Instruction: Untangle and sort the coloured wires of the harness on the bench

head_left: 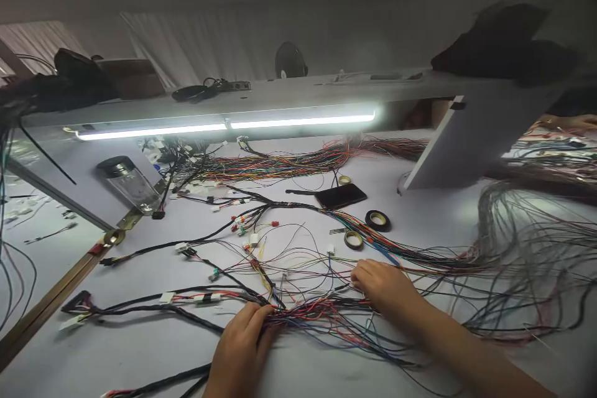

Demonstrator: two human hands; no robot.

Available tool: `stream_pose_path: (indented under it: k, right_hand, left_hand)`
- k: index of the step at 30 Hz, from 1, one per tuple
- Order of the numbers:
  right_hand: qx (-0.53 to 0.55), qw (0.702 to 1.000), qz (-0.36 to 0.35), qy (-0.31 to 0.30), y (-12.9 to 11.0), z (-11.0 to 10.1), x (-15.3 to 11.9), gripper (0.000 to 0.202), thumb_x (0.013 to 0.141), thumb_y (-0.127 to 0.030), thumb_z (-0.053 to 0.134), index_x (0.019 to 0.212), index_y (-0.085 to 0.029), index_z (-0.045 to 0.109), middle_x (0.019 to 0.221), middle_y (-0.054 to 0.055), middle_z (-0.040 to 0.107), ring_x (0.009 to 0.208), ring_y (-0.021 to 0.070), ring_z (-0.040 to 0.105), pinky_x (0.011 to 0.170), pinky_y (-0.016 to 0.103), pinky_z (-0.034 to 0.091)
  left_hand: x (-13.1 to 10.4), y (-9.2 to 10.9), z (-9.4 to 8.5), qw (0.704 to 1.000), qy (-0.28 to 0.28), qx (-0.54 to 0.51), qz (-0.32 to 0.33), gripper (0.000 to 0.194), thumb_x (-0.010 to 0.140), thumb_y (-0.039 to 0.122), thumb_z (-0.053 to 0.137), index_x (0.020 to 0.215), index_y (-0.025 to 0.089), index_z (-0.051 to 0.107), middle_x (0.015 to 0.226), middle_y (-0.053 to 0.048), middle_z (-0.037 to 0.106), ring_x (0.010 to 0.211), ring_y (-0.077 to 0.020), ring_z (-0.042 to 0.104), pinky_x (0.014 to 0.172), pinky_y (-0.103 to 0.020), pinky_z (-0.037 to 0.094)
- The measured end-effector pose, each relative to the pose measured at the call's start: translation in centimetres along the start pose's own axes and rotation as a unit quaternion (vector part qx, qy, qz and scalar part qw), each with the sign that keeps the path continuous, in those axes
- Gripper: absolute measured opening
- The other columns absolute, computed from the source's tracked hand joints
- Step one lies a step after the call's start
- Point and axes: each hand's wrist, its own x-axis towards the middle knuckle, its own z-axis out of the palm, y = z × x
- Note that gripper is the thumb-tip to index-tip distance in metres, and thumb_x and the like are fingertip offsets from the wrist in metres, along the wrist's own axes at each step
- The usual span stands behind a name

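A wiring harness [317, 311] of loose red, blue, black and green wires spreads across the front of the white table. My left hand [242, 339] is closed round the bundle where black-taped branches [196, 318] join the loose wires. Farther right, my right hand [380, 286] has its fingers curled together on thin wires; its fingertips are partly hidden, and which wires they pinch is unclear. White connectors [168, 297] sit on the taped branches to the left. Just beyond my right hand lie a small tape roll [353, 240] and a black tape roll [377, 220].
A second harness [289, 204] crosses behind, beside a dark phone [341, 196]. A glass bottle [128, 183] leans at the left near a wooden rail [56, 295]. A lit tube lamp [298, 121] hangs beneath the shelf. An upright panel [448, 143] and loose wires [527, 261] stand right.
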Motion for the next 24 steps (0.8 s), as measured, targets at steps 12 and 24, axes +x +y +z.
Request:
stream_pose_path:
  k: [12,24]
  right_hand:
    - [0.182,0.968,0.173,-0.024,1.3,-5.0,-8.7,0.017,0.094,-0.030,0.047,0.088,-0.026,0.062,0.086,0.000,0.063,0.079,0.0159,0.060,0.068,0.025,0.047]
    - [0.048,0.952,0.233,-0.194,1.8,-5.3,-6.9,0.014,0.082,-0.017,0.054,0.074,-0.022,0.065,0.077,0.001,0.067,0.074,0.0196,0.062,0.061,0.026,0.034]
  left_hand:
    - [0.4,-0.6,0.2,0.999,0.022,0.027,0.028,0.029,0.094,0.040,0.040,0.097,0.024,0.065,0.085,-0.003,0.066,0.074,-0.0163,0.066,0.062,-0.025,0.054]
    - [0.4,-1.1,0.5,0.998,0.023,0.041,0.042,0.027,0.093,0.040,0.042,0.100,0.026,0.064,0.087,-0.001,0.066,0.075,-0.0160,0.066,0.061,-0.024,0.053]
